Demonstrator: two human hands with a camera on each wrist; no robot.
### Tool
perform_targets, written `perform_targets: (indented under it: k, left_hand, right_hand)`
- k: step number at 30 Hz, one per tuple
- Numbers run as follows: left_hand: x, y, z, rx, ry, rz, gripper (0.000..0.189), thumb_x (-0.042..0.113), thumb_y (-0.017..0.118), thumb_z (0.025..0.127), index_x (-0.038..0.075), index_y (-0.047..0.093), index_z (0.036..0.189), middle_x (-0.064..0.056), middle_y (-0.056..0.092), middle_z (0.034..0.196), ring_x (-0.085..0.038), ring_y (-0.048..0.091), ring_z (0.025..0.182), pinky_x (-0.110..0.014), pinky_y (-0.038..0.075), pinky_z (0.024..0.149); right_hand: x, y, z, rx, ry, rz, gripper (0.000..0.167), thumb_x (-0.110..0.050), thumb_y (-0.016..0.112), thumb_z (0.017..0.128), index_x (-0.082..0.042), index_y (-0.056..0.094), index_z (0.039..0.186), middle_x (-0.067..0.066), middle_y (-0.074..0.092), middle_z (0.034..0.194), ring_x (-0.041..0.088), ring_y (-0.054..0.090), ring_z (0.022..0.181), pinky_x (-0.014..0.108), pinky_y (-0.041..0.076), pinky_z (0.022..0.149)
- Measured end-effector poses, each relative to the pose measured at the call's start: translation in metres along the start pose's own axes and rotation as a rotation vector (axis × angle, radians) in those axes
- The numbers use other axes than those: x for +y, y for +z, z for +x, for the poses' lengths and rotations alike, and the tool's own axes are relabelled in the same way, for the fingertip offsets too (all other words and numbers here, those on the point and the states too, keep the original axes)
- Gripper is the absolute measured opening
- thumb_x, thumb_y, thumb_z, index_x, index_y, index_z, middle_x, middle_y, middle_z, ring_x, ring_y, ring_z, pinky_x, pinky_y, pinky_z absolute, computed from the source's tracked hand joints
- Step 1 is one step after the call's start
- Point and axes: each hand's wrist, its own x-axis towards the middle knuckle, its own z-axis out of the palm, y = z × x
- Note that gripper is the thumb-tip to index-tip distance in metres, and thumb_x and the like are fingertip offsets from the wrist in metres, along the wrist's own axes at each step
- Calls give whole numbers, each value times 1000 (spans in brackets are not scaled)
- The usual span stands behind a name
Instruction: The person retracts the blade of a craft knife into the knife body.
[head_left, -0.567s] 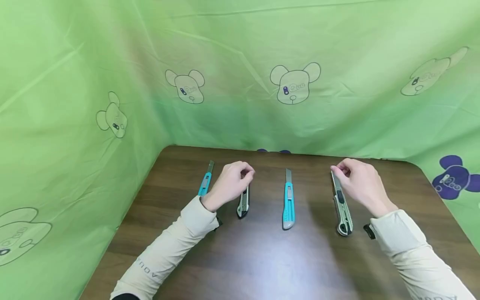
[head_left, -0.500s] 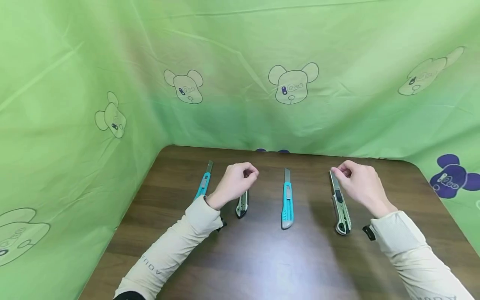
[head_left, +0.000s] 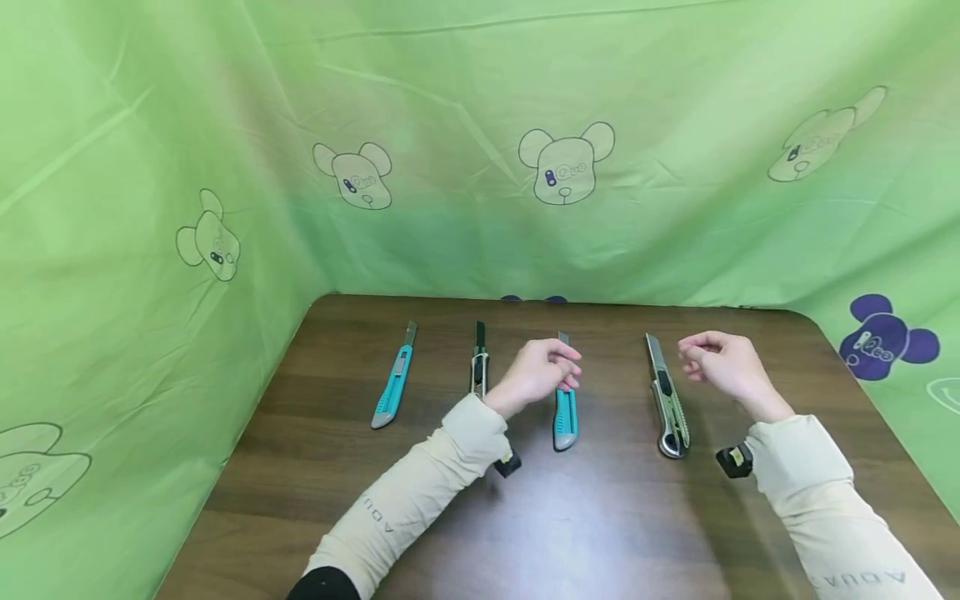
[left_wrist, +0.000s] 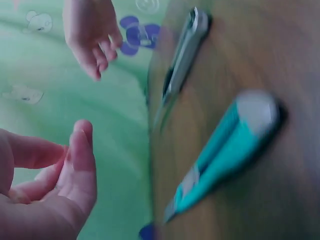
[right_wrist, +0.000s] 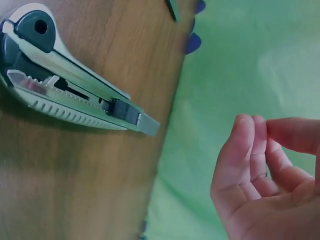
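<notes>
Four box cutters would be a row, so by kind: two are turquoise, two grey-green, all with blades out and pointing away. My left hand hovers over the inner turquoise box cutter, covering its middle. Its fingers are loosely curled, with nothing between them in the left wrist view. My right hand hangs just right of the larger grey-green box cutter; its thumb and fingertips meet around nothing in the right wrist view. Left of my left hand lie the slimmer grey-green box cutter, partly hidden, and the outer turquoise box cutter.
The brown wooden table has rounded far corners. A green cloth printed with bear heads hangs behind it and along the left side. Each wrist carries a small black camera, such as the right one.
My left hand has moved right, from the slimmer grey-green box cutter to the inner turquoise one. My right hand has shifted right, off the larger cutter's blade. The head view has turned slightly right.
</notes>
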Motion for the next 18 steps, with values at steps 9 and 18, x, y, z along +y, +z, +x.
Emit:
perform_targets:
  k: [9,18]
  left_hand:
    - [-21,72,22,-1,-262,-446,30,-10,54,87,-12,59,117,-34,62,115,-10,58,59,-13,54,56]
    - [-38,119,23,149,-200,246,25,12,72,78,6,71,103,-3,72,82,-9,63,77,-15,50,68]
  right_hand:
    - [13,5,8,-68,182,48,40,-16,48,99,17,50,123,-13,52,71,0,52,58,19,56,57]
    - [35,9,13,-174,323,-116,51,-28,51,97,16,47,122,30,53,113,21,61,82,30,62,71]
